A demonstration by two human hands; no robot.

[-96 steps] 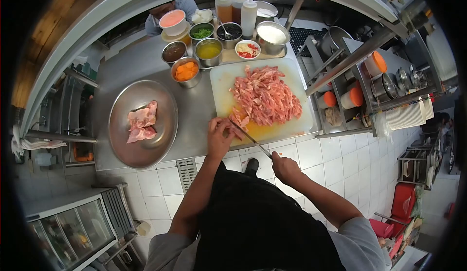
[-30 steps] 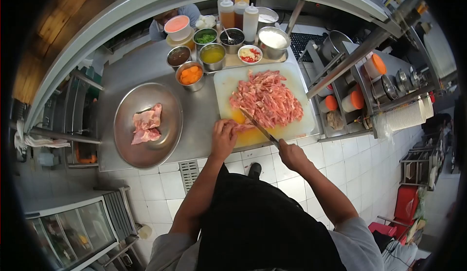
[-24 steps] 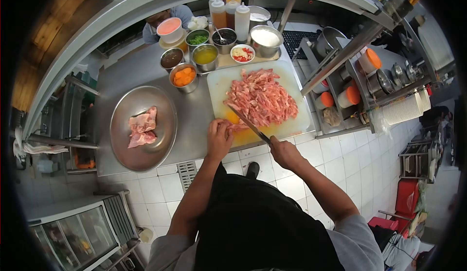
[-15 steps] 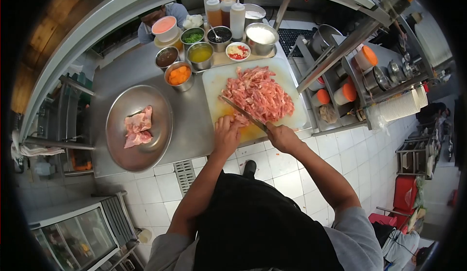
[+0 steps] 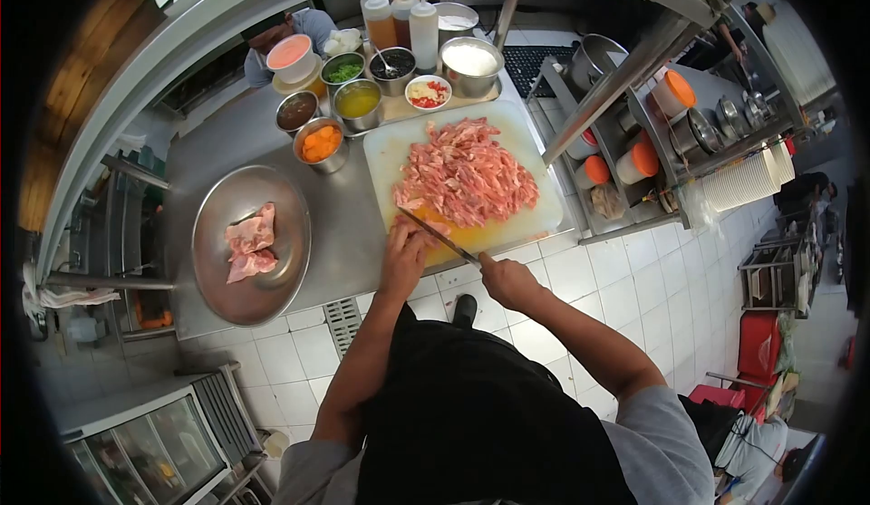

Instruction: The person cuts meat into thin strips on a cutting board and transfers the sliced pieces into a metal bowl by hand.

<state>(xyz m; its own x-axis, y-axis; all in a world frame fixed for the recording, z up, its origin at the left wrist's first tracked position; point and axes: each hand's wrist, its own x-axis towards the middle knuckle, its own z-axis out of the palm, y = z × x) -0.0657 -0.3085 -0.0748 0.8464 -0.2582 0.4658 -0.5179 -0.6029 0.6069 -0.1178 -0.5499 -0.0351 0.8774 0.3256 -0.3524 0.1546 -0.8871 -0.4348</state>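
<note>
In the head view a steel counter (image 5: 340, 202) stands on a white tiled floor (image 5: 294, 401) with a drain grate (image 5: 343, 326); a glass-doored fridge (image 5: 149, 446) is at lower left, and shelves at right hold orange-lidded tubs (image 5: 640, 164). A person (image 5: 315, 27) is beyond the counter's far side. At the counter's left, an oval tray (image 5: 216, 274) holds raw meat pieces (image 5: 252, 238). Behind the board (image 5: 384, 147) are a cup (image 5: 330, 166) of orange slices, a tin (image 5: 364, 124) of yellow liquid, another (image 5: 299, 130) of brown sauce, one (image 5: 328, 86) of chopped greens and one (image 5: 397, 87) of something dark with a spoon (image 5: 384, 64) in it. A white bowl (image 5: 428, 105) of red and pale bits, a pot (image 5: 471, 84) of something white and squeeze bottles (image 5: 423, 38) stand near. On the board lies a heap of meat strips (image 5: 467, 174). The left hand (image 5: 405, 253) is partly closed, fingers curled onto a bit of meat (image 5: 435, 232) at the board's near left; whether it grips or only presses, I cannot tell. The right hand (image 5: 509, 281) is closed round the handle of a knife (image 5: 441, 237), whose blade slants across, its tip near the left fingers.
</note>
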